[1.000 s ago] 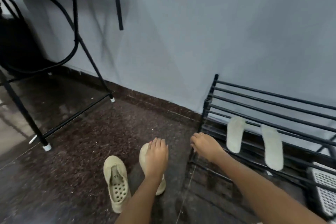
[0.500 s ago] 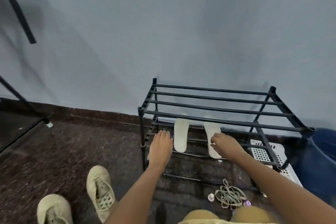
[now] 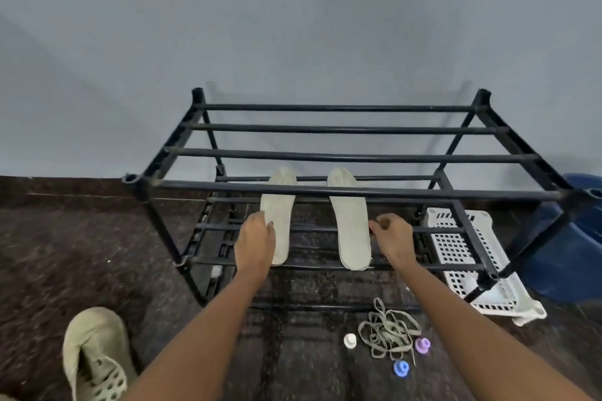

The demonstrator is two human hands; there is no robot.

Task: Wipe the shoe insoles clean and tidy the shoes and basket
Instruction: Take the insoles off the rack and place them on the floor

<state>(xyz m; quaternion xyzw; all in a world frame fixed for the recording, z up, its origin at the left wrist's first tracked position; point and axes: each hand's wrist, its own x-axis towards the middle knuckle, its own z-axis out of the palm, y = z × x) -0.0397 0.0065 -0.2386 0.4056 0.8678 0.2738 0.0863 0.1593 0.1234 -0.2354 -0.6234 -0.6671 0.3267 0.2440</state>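
Note:
Two pale insoles lie side by side on the lower bars of a black shoe rack (image 3: 355,194). My left hand (image 3: 255,239) reaches under the top tier, and its fingertips touch the left edge of the left insole (image 3: 280,205). My right hand (image 3: 391,234) is at the right edge of the right insole (image 3: 350,221), with curled fingers pinching that edge. A beige shoe (image 3: 94,358) with a perforated footbed sits on the floor at the lower left. A white perforated basket (image 3: 456,247) stands on the floor under the rack's right end.
A tangle of grey laces (image 3: 387,332) lies on the dark floor in front of the rack, beside small white (image 3: 350,340), purple (image 3: 422,344) and blue (image 3: 401,368) pieces. A blue container (image 3: 580,238) stands right of the rack. A grey wall is behind.
The view swung right from the shoes to face the rack. Both hands left the shoes and reached to the insoles; the right hand shifted from above the right insole to its right edge.

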